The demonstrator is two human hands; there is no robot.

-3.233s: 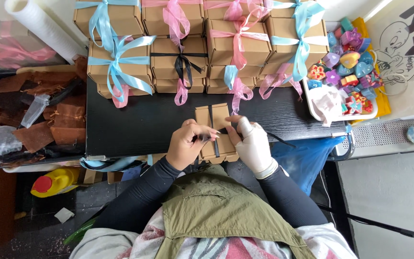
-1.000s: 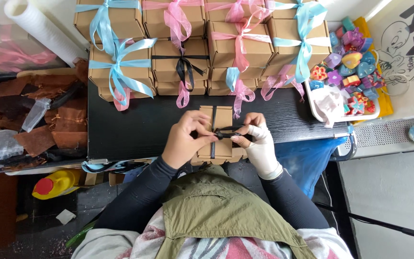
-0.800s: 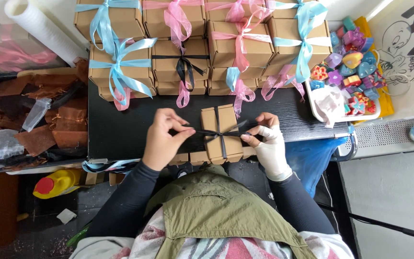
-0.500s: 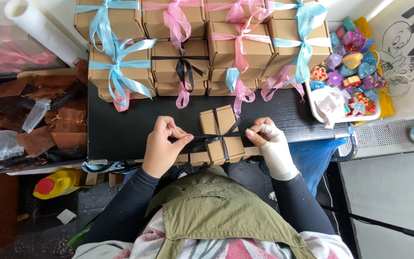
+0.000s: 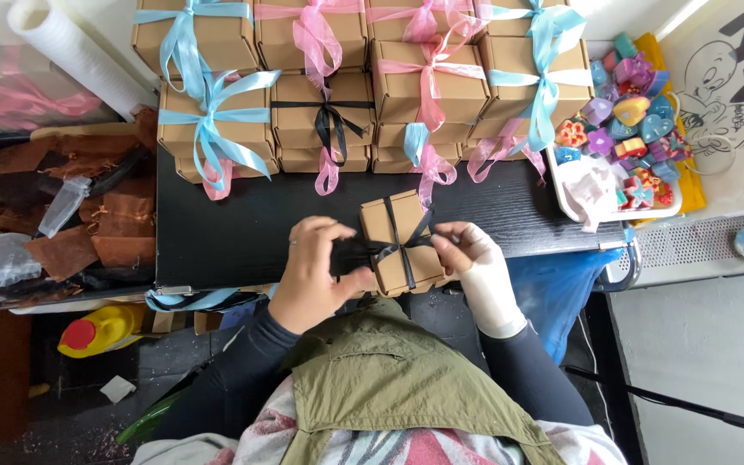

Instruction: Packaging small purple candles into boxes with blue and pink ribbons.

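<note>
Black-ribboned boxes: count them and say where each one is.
2. One box sits on the table edge between the left hand and right hand; the other is in the stack behind, mid-row. Lower boxes there may be hidden.

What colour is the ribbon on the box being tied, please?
Black ribbon, clearest in the head view.

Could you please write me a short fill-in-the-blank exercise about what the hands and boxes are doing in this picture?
1. The ribbon crossed over the small cardboard box is ____ in colour.
2. The left hand and the right hand each pinch the ribbon on opposite ____ of that box.
3. The box sits on a ____ tabletop.
4. In the stack behind, only one finished box has a ____ bow.

Missing words: black; sides; black; black
</note>
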